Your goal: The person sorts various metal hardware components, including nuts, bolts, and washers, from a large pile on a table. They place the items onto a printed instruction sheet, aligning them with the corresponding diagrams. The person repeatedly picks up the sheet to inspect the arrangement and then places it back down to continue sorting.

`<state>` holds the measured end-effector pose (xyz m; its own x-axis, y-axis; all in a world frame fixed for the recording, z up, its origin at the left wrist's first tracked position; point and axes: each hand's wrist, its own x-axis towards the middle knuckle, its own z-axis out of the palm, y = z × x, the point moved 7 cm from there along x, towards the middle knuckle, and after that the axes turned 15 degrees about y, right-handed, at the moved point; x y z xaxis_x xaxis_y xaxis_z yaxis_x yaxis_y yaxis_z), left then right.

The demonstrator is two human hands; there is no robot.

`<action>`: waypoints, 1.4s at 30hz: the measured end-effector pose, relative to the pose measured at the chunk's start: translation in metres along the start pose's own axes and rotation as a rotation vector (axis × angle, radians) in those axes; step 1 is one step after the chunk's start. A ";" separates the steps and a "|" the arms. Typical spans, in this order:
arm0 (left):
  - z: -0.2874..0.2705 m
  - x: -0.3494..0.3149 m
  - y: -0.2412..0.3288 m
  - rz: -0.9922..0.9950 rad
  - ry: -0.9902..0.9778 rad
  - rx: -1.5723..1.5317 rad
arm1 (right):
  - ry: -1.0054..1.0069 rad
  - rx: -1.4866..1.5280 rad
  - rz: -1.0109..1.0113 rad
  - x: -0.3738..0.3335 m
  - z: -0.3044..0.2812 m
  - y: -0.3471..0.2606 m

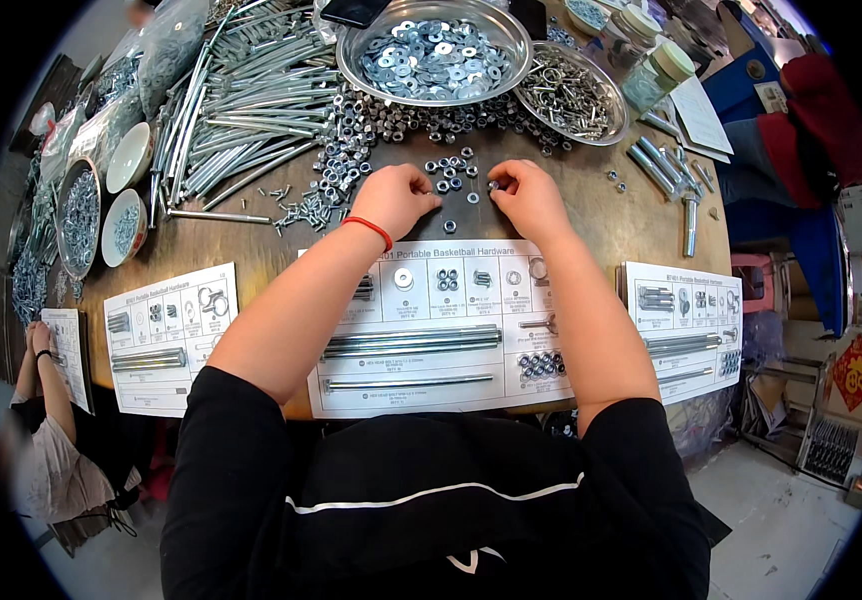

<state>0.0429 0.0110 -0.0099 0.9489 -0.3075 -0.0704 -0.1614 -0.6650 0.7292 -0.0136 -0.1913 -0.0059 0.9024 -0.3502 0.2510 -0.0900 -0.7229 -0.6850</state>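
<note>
My left hand point(398, 203), with a red cord on its wrist, is closed, thumb and fingertips curled together above the table. Whatever it may hold is hidden. Opposite it, my right hand point(532, 203) pinches a small metal nut point(494, 186) at its fingertips. Between the hands lies a small group of hex nuts point(443, 186). A ring-shaped piece point(473, 198) and a single nut point(450, 227) lie closer to me. Under my forearms is a printed hardware sheet point(411, 395) picturing bolts, washers and nuts.
Long bolts point(251, 110) and loose nuts point(346, 165) pile up at the far left. A steel bowl point(344, 62) of washers and a dish point(616, 122) of small hardware stand behind. Thick bolts point(656, 168) lie right. Co-workers are at both sides; one's hands point(39, 340) show at left.
</note>
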 end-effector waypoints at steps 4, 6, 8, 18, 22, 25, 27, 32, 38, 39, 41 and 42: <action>-0.015 -0.004 -0.001 0.060 0.217 0.226 | 0.003 -0.022 -0.017 -0.006 -0.004 0.006; -0.016 -0.007 0.012 0.160 0.252 0.269 | -0.005 -0.040 -0.035 -0.009 -0.006 0.005; -0.010 -0.013 0.028 0.259 0.280 0.286 | -0.031 -0.040 -0.060 -0.013 -0.010 -0.004; 0.003 0.015 0.013 0.121 0.177 0.345 | 0.053 -0.069 -0.021 0.012 0.004 0.015; -0.005 0.015 0.004 0.053 0.157 0.240 | 0.009 0.033 -0.205 0.017 0.015 -0.012; -0.006 0.003 0.010 0.134 0.169 0.201 | -0.065 -0.023 -0.150 0.025 0.021 -0.012; -0.002 -0.001 0.014 0.174 0.139 0.225 | 0.006 -0.091 -0.089 0.033 0.021 -0.005; 0.000 -0.004 0.017 0.202 0.110 0.203 | -0.074 -0.115 -0.140 0.029 0.019 -0.007; 0.005 0.000 0.005 0.177 0.122 0.147 | -0.117 0.073 -0.213 0.000 0.023 -0.029; 0.004 -0.003 0.011 0.214 0.158 0.130 | -0.104 0.093 -0.253 -0.001 0.026 -0.032; 0.007 -0.001 0.013 0.229 0.151 0.148 | -0.139 0.034 -0.247 0.001 0.037 -0.032; 0.009 0.000 0.013 0.237 0.148 0.157 | -0.157 0.005 -0.244 0.001 0.041 -0.032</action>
<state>0.0380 -0.0035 -0.0063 0.9073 -0.3714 0.1969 -0.4113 -0.6876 0.5983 0.0069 -0.1437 -0.0115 0.9512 -0.0696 0.3006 0.1397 -0.7715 -0.6207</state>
